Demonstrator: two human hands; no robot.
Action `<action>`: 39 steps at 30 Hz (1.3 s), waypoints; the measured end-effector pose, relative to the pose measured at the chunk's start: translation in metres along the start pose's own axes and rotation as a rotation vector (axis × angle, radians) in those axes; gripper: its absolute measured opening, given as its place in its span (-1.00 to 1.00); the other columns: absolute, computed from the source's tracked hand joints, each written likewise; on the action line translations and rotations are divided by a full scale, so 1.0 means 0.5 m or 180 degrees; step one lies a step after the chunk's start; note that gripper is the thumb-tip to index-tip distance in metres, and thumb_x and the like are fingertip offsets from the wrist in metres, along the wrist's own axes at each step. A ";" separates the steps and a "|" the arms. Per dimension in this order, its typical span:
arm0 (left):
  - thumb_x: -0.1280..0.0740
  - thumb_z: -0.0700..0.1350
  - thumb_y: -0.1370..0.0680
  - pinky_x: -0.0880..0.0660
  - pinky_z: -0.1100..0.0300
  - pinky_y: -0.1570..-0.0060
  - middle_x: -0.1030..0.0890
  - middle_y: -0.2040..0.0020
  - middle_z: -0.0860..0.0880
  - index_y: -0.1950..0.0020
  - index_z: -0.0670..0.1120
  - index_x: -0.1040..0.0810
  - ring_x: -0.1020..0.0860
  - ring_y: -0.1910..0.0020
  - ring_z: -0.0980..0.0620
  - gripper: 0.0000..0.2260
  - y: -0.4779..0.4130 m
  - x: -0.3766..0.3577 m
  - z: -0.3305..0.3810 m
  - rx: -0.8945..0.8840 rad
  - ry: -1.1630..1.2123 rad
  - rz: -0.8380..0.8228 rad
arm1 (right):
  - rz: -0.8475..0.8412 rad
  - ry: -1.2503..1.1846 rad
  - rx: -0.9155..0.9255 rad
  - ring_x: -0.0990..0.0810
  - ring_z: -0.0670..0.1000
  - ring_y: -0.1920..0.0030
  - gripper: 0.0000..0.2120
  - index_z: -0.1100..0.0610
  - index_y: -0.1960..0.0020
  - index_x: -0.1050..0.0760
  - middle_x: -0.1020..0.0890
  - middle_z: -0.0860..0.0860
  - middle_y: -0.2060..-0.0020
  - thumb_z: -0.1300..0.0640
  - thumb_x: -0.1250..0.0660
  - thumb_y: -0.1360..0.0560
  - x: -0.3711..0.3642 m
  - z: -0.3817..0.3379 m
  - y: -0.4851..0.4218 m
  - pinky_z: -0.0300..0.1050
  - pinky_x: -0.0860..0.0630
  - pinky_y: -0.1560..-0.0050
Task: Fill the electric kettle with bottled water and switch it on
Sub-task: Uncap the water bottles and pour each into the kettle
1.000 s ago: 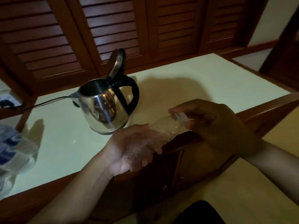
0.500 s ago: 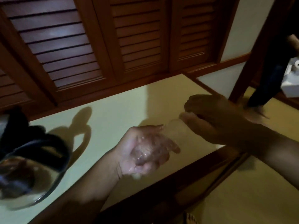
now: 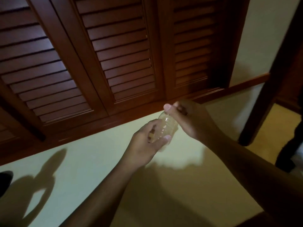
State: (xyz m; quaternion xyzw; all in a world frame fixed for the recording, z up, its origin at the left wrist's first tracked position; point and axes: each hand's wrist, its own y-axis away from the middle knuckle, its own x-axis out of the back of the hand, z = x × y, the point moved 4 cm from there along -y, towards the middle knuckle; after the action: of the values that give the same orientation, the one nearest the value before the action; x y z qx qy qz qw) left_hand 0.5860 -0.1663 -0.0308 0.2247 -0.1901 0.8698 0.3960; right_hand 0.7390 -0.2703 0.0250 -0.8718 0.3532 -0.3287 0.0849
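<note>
A clear ribbed plastic water bottle [image 3: 167, 127] is held above the pale counter [image 3: 91, 158], tilted with its neck up and to the right. My left hand [image 3: 147, 145] grips its body from below. My right hand [image 3: 186, 118] has its fingers curled over the bottle's neck, hiding the cap. Of the kettle only a dark sliver [image 3: 5, 181] shows at the left edge, with its shadow on the counter beside it.
Dark wooden louvred doors [image 3: 114, 54] rise behind the counter. A dark wooden post [image 3: 268, 89] stands at the right, with a yellowish floor beyond it. A dark shape, perhaps another person's leg [image 3: 293, 145], is at the far right edge.
The view has swung right and up, so the kettle has slid almost out of frame at the left. Both hands keep hold of the bottle, now raised further over the counter.
</note>
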 end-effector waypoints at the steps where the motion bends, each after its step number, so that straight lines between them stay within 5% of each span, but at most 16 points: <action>1: -0.54 0.10 -0.52 -0.57 0.18 -0.04 -0.68 -0.12 0.20 -0.34 0.20 -0.56 -0.61 -0.11 0.24 -0.59 -0.024 -0.002 -0.012 0.0040 -0.0013 0.0089 | -0.0056 -0.0158 0.0019 -0.58 -0.22 0.22 -0.66 -0.07 0.15 -0.59 -0.62 -0.18 0.27 -0.29 -0.26 -0.54 -0.011 0.015 -0.009 -0.26 -0.42 0.20; 5: -0.54 0.20 -0.39 -0.63 -0.01 -0.11 -0.71 -0.08 0.16 -0.23 0.15 -0.60 -0.65 -0.09 0.12 -0.55 -0.143 -0.025 -0.058 0.0268 0.0258 0.0389 | 0.0078 -0.0845 -0.0172 -0.60 -0.19 0.04 -0.80 -0.07 -0.04 -0.60 -0.65 -0.20 0.09 -0.07 -0.21 -0.65 -0.051 0.128 -0.050 -0.26 -0.42 0.04; 9: -0.57 0.05 -0.47 -0.58 0.19 -0.03 -0.70 -0.09 0.12 -0.26 0.09 -0.57 -0.67 -0.08 0.15 -0.61 -0.258 -0.064 -0.080 0.0413 0.0257 0.0581 | -0.0126 0.0375 -0.0514 -0.56 0.08 -0.21 -0.69 0.11 -0.33 -0.51 -0.61 0.09 -0.20 0.08 -0.18 -0.64 -0.093 0.261 -0.088 -0.13 -0.40 -0.23; 13: -0.56 0.04 -0.50 -0.66 0.04 -0.11 -0.71 -0.08 0.12 -0.24 0.11 -0.56 -0.68 -0.06 0.16 -0.65 -0.352 -0.096 -0.099 0.0486 0.0166 0.0638 | -0.0579 0.0940 -0.0431 -0.49 0.17 -0.28 -0.38 0.24 -0.36 -0.44 -0.55 0.16 -0.23 -0.08 0.13 -0.55 -0.134 0.313 -0.098 0.05 -0.26 -0.42; 15: -0.55 0.06 -0.52 -0.67 0.03 -0.09 -0.70 -0.09 0.12 -0.25 0.13 -0.55 -0.68 -0.08 0.16 -0.65 -0.381 -0.111 -0.100 0.0499 0.0121 0.0573 | -0.0400 0.1075 -0.0337 -0.52 0.15 -0.27 -0.53 0.24 -0.35 -0.44 -0.56 0.15 -0.21 0.01 0.03 -0.63 -0.142 0.323 -0.100 0.04 -0.30 -0.42; 20: -0.54 0.02 -0.54 -0.67 0.10 -0.07 -0.69 -0.13 0.07 -0.31 0.05 -0.56 -0.66 -0.10 0.16 -0.62 -0.421 -0.138 -0.096 0.0411 -0.0031 0.0521 | -0.0590 0.1109 -0.0437 -0.16 0.09 -0.57 -0.48 0.21 -0.58 -0.14 -0.27 0.16 -0.54 0.00 0.01 -0.69 -0.148 0.333 -0.103 -0.15 0.15 -0.49; 24: -0.54 0.04 -0.54 -0.67 0.09 -0.09 -0.68 -0.07 0.12 -0.22 0.05 -0.58 -0.65 -0.06 0.20 -0.69 -0.438 -0.144 -0.097 0.0483 -0.0103 0.0523 | -0.0632 0.1083 -0.0418 -0.14 0.07 -0.58 -0.31 0.18 -0.58 -0.14 -0.26 0.14 -0.55 -0.16 0.20 -0.58 -0.154 0.338 -0.101 -0.09 0.10 -0.56; 30: -0.55 0.04 -0.52 -0.64 0.10 -0.12 -0.67 -0.02 0.13 -0.19 0.01 -0.59 -0.63 -0.02 0.23 -0.70 -0.439 -0.147 -0.107 0.0627 -0.0091 0.0447 | -0.0693 0.1019 -0.0480 -0.06 0.03 -0.59 -0.43 0.15 -0.60 -0.07 -0.19 0.09 -0.58 -0.08 0.07 -0.67 -0.148 0.330 -0.102 -0.18 0.21 -0.50; 33: -0.58 0.03 -0.49 -0.64 0.01 -0.19 -0.68 -0.10 0.12 -0.30 -0.01 -0.59 -0.65 -0.11 0.15 -0.58 -0.436 -0.148 -0.119 0.0730 -0.0009 0.0385 | -0.0691 0.1000 -0.0450 -0.05 0.02 -0.60 -0.45 0.15 -0.60 -0.07 -0.18 0.09 -0.59 -0.06 0.03 -0.68 -0.147 0.327 -0.101 -0.18 0.21 -0.50; 36: -0.60 0.00 -0.48 -0.58 0.16 -0.21 -0.63 -0.22 0.11 -0.44 -0.03 -0.52 -0.60 -0.25 0.11 -0.44 -0.424 -0.143 -0.126 0.0806 0.0078 0.0280 | -0.0720 0.0937 -0.0406 -0.11 0.04 -0.58 -0.47 0.16 -0.59 -0.13 -0.23 0.10 -0.56 -0.02 -0.05 -0.68 -0.149 0.333 -0.104 -0.17 0.18 -0.50; 39: -0.60 -0.03 -0.49 -0.51 0.16 -0.34 -0.52 -0.45 0.04 -0.58 -0.04 -0.38 -0.51 -0.40 0.09 -0.28 -0.388 -0.126 -0.129 0.0820 0.0092 0.0231 | -0.0655 0.0732 -0.0164 -0.39 0.12 -0.45 -0.55 0.24 -0.42 -0.41 -0.47 0.16 -0.40 0.03 -0.11 -0.62 -0.139 0.313 -0.095 -0.08 -0.11 -0.49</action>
State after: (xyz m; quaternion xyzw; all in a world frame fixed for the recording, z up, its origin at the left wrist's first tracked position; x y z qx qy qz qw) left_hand 0.7577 -0.0523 -0.0884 0.2541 -0.0790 0.9039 0.3349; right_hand 0.8275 -0.2018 -0.1132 -0.8619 0.2777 -0.4241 -0.0126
